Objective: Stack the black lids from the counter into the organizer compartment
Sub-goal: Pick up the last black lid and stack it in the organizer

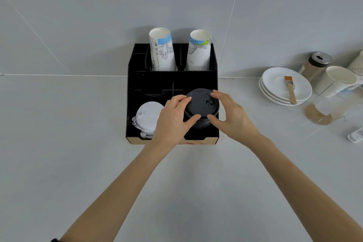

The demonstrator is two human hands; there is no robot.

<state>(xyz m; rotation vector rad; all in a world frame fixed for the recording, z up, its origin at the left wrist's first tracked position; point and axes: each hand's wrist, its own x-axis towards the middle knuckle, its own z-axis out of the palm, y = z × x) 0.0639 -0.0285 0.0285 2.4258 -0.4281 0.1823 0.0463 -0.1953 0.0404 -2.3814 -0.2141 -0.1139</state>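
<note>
- Here we have the stack of black lids [202, 107] between both hands, over the near right compartment of the black organizer [137, 84].
- Our left hand [172, 118] pinches the stack's left edge, thumb near, fingers far; our right hand [229, 116] mirrors it on the right edge.
- The stack's axis stands roughly upright, so we judge the coming move is straight down.
- The stack's lower end seems already within the compartment walls; whether it rests on the floor we cannot tell.
- White lids [147, 116] fill the near left compartment, just beside it.
- No black lids show on the counter [78, 163].
</note>
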